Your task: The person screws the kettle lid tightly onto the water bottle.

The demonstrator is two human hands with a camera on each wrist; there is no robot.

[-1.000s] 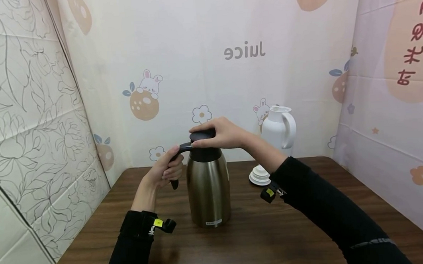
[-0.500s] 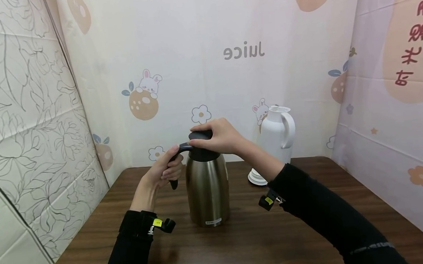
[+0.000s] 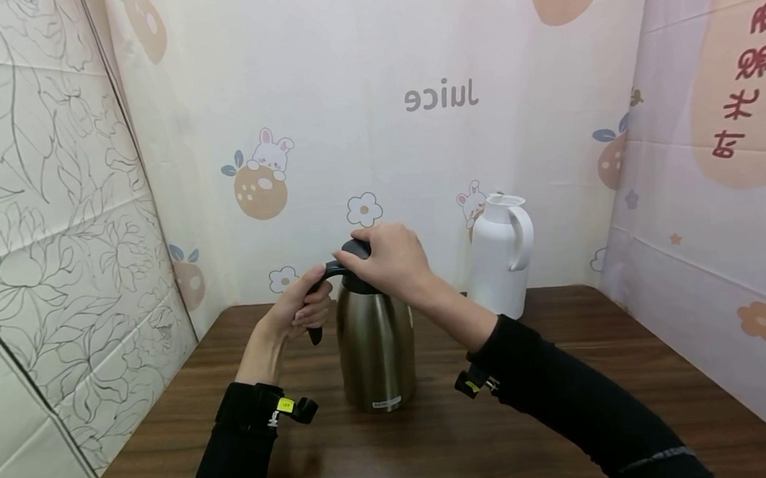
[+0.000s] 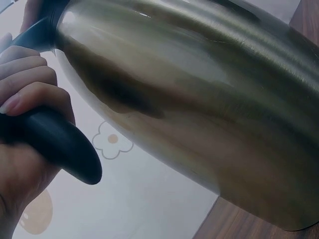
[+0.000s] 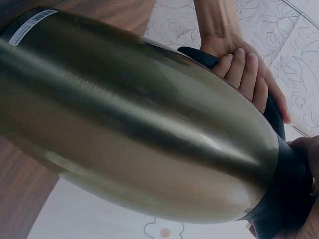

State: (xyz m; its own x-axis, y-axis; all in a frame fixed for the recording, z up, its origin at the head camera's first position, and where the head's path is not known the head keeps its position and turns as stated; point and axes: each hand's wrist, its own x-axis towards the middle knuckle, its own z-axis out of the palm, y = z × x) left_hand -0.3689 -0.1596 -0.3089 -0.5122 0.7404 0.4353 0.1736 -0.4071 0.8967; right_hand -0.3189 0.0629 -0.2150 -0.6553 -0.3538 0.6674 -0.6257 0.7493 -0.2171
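A brushed-metal thermos jug (image 3: 376, 351), bronze in tone, stands upright at the middle of the table. My left hand (image 3: 300, 307) grips its black handle (image 4: 70, 147), fingers wrapped round it, as the left wrist view shows up close. From the right, my right hand (image 3: 393, 261) reaches over the jug's top and holds the round black lid (image 3: 356, 248) between thumb and fingers. That hand covers much of the lid and the black collar (image 5: 281, 186). A small label (image 5: 32, 27) marks the jug's lower side.
Behind my right forearm stands a white jug (image 3: 497, 258) with a handle and an uncovered mouth. The wooden table (image 3: 530, 433) runs back to a printed cloth wall (image 3: 364, 124). More printed cloth hangs on both sides.
My right hand has turned on the lid, its wrist and forearm swinging lower and left. The small white lid by the white jug has gone behind that arm. The left hand keeps its grip.
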